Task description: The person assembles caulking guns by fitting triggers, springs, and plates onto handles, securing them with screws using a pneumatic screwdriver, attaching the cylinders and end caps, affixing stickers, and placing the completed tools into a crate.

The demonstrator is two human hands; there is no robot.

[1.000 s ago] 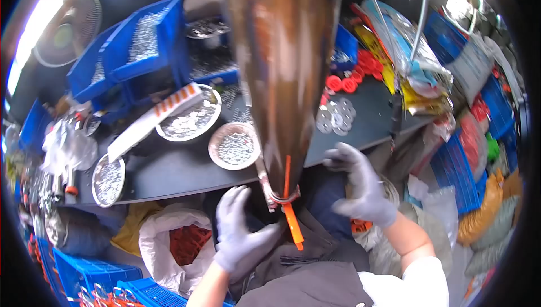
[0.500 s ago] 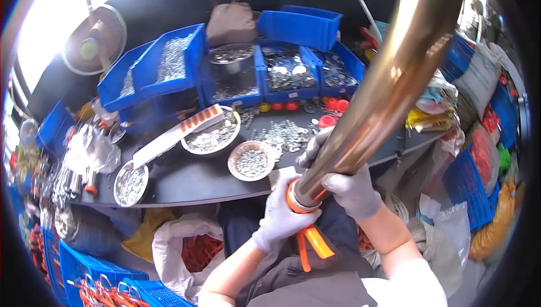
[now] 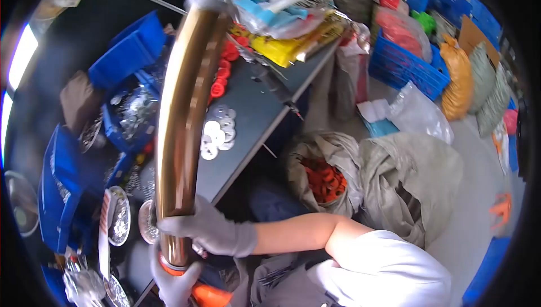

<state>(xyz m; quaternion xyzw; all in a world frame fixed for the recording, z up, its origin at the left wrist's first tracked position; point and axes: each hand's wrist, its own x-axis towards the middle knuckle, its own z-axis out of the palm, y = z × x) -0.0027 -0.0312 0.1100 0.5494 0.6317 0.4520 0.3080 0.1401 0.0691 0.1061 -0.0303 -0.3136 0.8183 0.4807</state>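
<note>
A long, shiny gold-coloured metal tube rises from my hands across the table's edge. My gloved right hand is closed around its lower part, fingers wrapped on the metal. Below it, my gloved left hand grips the tube's bottom end at an orange collar. An orange lever-like piece sticks out beside the left hand. The tube's upper end reaches a pale, rounded tip near the bags. Flat, pale washers lie on the table just right of the tube.
On the dark table are red round parts, a black power-driver-like tool and stacked plastic bags. Blue bins and dishes of small metal parts stand left. A sack of orange pieces sits right.
My view has swung to the right, so the table and bins now appear further left. The tube stands more upright in view, both hands still around its lower end.
</note>
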